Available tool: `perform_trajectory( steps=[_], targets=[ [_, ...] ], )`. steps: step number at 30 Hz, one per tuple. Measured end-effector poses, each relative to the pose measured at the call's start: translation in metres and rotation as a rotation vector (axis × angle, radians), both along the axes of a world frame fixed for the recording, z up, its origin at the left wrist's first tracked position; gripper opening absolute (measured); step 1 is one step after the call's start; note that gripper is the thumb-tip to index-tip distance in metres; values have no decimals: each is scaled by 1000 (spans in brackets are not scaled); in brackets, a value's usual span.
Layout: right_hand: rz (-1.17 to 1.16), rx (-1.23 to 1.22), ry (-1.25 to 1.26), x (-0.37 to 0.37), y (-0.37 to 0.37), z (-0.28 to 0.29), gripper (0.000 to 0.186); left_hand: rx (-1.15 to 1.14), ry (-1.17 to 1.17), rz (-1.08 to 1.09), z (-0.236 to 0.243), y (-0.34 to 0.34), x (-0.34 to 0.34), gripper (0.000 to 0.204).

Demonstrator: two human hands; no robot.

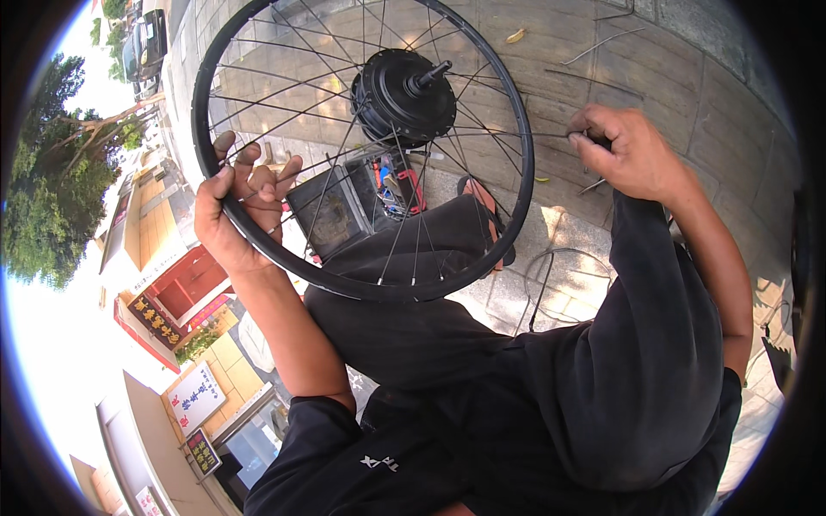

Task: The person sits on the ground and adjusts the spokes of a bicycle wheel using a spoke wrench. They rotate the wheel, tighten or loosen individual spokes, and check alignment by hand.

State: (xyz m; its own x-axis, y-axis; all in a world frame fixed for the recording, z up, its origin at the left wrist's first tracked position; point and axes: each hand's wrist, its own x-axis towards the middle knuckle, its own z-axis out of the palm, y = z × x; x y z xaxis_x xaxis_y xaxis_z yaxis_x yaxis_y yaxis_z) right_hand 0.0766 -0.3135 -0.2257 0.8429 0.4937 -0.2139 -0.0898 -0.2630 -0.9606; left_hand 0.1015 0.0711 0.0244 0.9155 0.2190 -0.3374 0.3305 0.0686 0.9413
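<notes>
A black spoked bicycle wheel [508,215] with a large black hub motor [397,96] is held up above my legs. My left hand [243,202] grips the rim at its left side, thumb on the outside and fingers reaching in among the spokes. Off to the right of the wheel, my right hand [615,150] pinches the end of a thin dark spoke [551,134]. That spoke runs leftward across the rim toward the hub; whether it touches the rim cannot be made out.
Below the wheel, an open black toolbox [331,215] lies on the paving, with red and blue hand tools [396,189] in it. A thin black cable [540,292] loops on the ground by my leg. Loose wire pieces [602,45] lie at the far right. Buildings and a parked car [144,47] stand left.
</notes>
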Motion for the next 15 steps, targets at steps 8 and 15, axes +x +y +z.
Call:
perform_trajectory(
  steps=[8,15],
  targets=[
    [13,-14,-43,1,0,2,20,-45,-17,-2,1,0,1,53],
    [75,-13,-122,-8,12,12,18,-17,-4,16,1,-7,0,56]
  ],
)
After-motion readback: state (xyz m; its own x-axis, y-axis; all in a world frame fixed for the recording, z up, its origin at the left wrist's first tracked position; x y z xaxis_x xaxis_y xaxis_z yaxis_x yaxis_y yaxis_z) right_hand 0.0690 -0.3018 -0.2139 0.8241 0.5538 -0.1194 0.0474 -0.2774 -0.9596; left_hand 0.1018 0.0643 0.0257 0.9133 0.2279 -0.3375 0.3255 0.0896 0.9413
